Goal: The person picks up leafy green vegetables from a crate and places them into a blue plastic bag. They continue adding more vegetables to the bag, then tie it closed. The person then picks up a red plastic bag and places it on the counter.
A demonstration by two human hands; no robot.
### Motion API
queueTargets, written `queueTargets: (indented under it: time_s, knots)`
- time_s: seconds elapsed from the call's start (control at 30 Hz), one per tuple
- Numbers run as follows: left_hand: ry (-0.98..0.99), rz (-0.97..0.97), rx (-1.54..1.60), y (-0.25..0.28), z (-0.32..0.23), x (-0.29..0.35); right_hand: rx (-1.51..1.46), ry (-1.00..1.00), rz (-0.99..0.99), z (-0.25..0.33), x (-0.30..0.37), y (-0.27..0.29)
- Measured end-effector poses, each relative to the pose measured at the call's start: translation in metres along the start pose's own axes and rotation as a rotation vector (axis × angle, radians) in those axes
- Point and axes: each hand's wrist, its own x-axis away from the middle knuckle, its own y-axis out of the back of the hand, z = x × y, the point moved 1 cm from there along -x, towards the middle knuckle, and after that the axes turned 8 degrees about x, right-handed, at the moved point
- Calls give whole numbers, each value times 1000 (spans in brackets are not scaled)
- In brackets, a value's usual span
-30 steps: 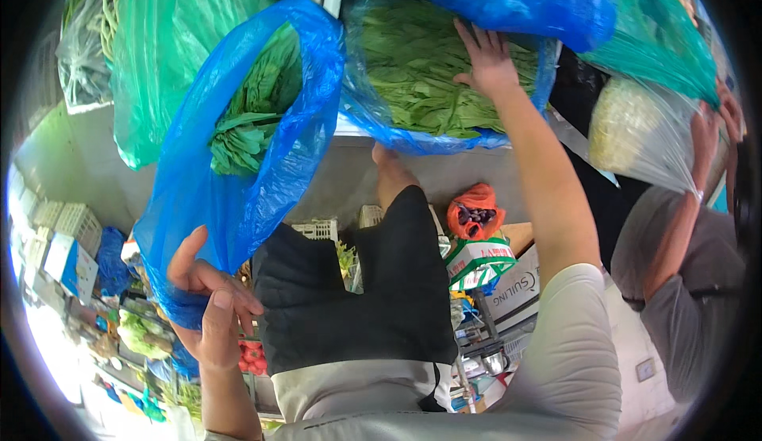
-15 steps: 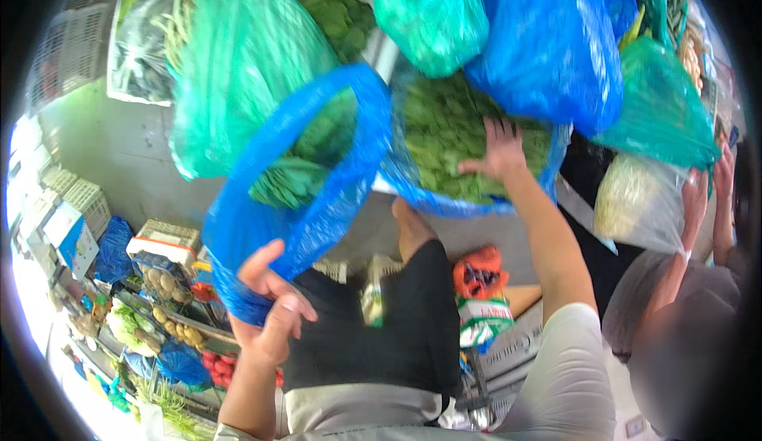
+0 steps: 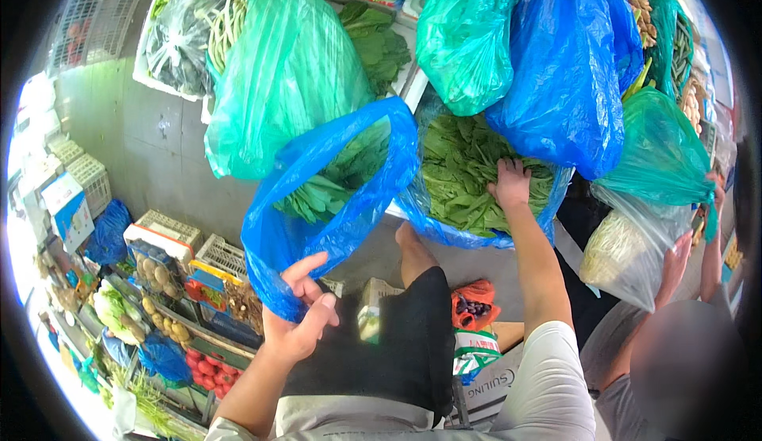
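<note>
Left grip [image 3: 302, 331] is against a wide-mouthed blue plastic bag [image 3: 274, 254], loose green leafy vegetables [image 3: 460, 179] under the right grip [image 3: 512, 184]. Can't tell if either's closed tbh.

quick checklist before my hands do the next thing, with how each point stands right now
1. Left hand at the open blue bag: ok, the bag is bunched against it.
2. Bag mouth spread: ok, it forms a wide loop.
3. Right hand at the leafy greens: ok, it is touching them.
4. Firm grip on leaves: cannot tell, fingertips are partly hidden.
5. All the greens uncovered: not ok, the full blue bag overhangs their back right part.
6. Co-worker's hand out of the way: ok, it is off to the right by a clear bag.
</note>
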Motion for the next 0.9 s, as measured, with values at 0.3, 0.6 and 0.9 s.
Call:
queueTargets:
  time_s: [0.3, 0.6, 0.9]
  knots:
    - [20, 29, 174, 19, -12, 6, -271, 127, -251, -63, 83, 23]
    - [116, -46, 269, 83, -44, -3, -432, 169, -149, 8, 126, 151]
    - [154, -52, 158, 133, -62, 5, -402, -92, -33, 170, 14, 155]
